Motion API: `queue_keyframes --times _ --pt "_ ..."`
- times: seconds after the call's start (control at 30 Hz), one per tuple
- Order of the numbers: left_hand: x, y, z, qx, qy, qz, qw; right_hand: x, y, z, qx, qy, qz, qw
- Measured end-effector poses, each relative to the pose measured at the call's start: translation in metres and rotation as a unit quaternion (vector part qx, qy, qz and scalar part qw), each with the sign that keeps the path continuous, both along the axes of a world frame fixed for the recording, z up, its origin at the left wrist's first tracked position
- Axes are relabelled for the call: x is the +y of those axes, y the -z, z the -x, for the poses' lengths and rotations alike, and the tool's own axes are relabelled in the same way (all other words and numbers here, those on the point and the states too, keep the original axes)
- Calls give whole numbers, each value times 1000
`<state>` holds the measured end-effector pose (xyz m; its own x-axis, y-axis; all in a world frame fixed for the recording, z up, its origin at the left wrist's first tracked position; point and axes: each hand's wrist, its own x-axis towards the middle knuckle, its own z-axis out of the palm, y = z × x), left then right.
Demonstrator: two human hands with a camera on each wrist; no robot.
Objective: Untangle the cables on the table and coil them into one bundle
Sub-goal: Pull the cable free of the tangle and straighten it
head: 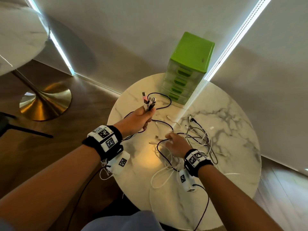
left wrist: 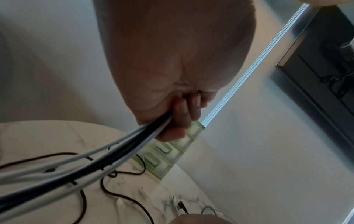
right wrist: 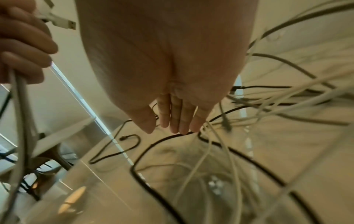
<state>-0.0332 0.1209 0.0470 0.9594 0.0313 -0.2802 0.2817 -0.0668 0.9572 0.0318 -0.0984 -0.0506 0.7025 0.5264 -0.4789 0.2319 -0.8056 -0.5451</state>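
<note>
My left hand (head: 144,116) is raised over the round marble table (head: 230,172) and grips a bunch of cable ends (head: 149,102), their USB plugs sticking up out of the fist. In the left wrist view the fingers (left wrist: 184,109) curl round grey and black cables (left wrist: 114,154) that trail down to the table. My right hand (head: 172,141) is lower, over a tangle of white, grey and black cables (head: 198,139). Its fingers (right wrist: 178,124) are straight, and their tips touch a black cable (right wrist: 153,146). The held plugs (right wrist: 63,24) show at the upper left of the right wrist view.
A green drawer unit (head: 188,67) stands at the table's far edge against the wall. Loose plug ends (head: 168,116) lie between my hands. A second table with a brass foot (head: 45,100) stands on the floor to the left. White cable loops hang over the table's near edge (head: 155,197).
</note>
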Motion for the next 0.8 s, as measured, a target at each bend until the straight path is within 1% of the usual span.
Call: queue_keyframes --times 0.13,0.17,0.27,0.33,0.4,0.43,0.53,0.63,0.73,0.8 --pt "-8 8 -9 11 -2 0 1000 -23 7 -20 -20 14 39 999" --pt "-9 9 -10 12 -4 0 1000 -23 8 -22 -29 13 32 999" --pt "-13 10 -14 18 -11 2 1000 -12 4 -22 -68 19 -40 997" --pt "-15 8 -16 25 -14 -5 1000 3 -2 -18 -52 8 -46 998" --pt "-17 8 -17 29 -14 -19 999 17 -1 -12 -8 -11 3 1000" --pt "-18 9 -17 31 -14 -23 999 21 2 -10 -2 -13 30 999" --pt "-19 14 -17 38 -12 -28 999 28 8 -10 -33 4 77 996" --pt "-19 20 -16 42 -3 -50 998 35 12 -12 -37 3 117 992" --pt "-20 27 -12 47 15 -61 997 42 18 -13 -58 -30 128 990" --pt "-20 30 -10 52 18 -64 996 40 24 -14 -90 -81 127 984"
